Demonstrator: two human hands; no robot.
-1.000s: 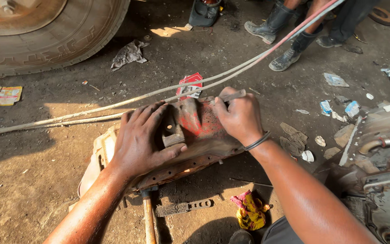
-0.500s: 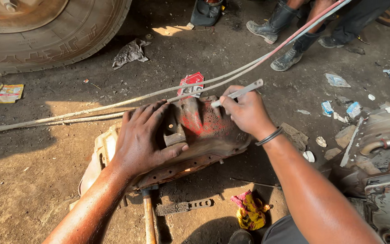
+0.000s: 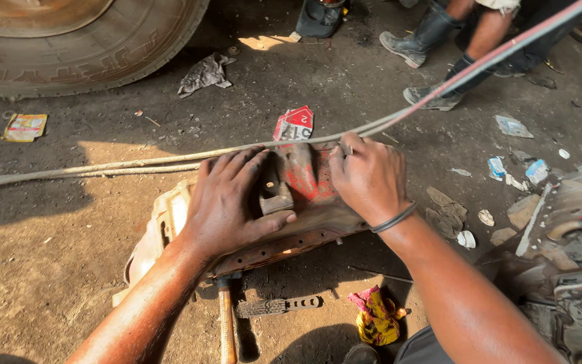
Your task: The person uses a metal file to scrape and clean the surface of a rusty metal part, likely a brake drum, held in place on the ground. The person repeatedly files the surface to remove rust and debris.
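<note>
Two hands rest on a rusty metal housing [image 3: 304,202] lying on the dirt floor [image 3: 55,249]. At six o'clock we see a hammer handle [image 3: 226,323] and a crumpled rag [image 3: 375,315]. Our left hand [image 3: 227,202] presses flat and open; our right hand [image 3: 368,178] curls around a small tool [image 3: 345,149]. At twelve o'clock runs a hose [image 3: 170,160]; at eleven, a tyre [image 3: 102,54].

- Dirt floor [image 3: 55,256], oily, sunlit patches, hard shadows.
- Big worn tyre [image 3: 102,47] at the far left edge.
- Crumpled rag [image 3: 205,73] just right of tyre; flattened wrapper [image 3: 24,127] below it.
</note>
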